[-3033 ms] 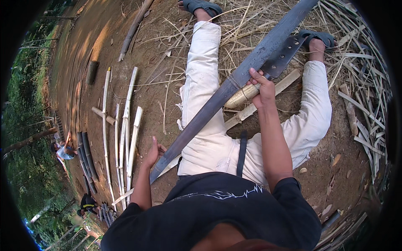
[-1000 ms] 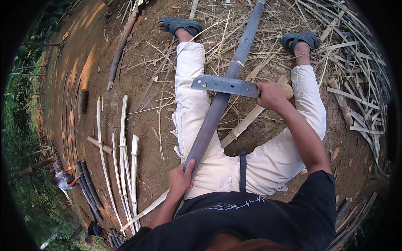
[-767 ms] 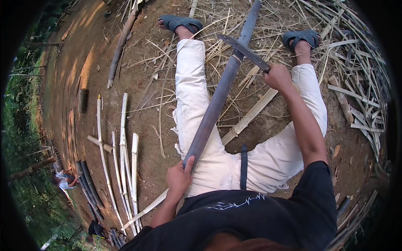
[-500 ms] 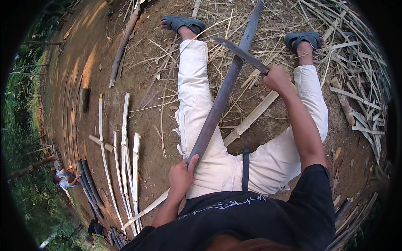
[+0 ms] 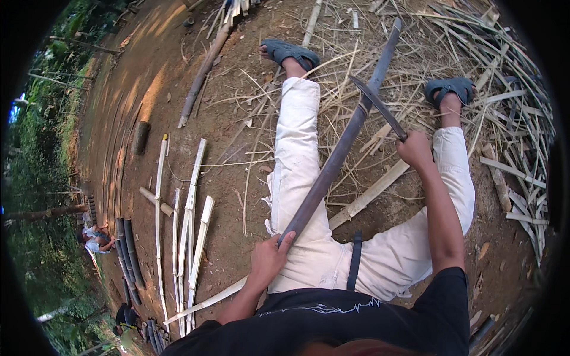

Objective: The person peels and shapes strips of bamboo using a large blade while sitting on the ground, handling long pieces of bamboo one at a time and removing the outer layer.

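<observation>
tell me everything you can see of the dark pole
The pole is long, straight and round, seemingly bamboo, dark purplish-grey, and greyer past a visible joint. It slants up and rightward, away from the person. The left hand grips its near end. The knife, held in the right hand, crosses it near the joint; whether the blade touches is unclear. The pole overlaps the left trouser leg in view; its far end shows against scattered strips.
</observation>
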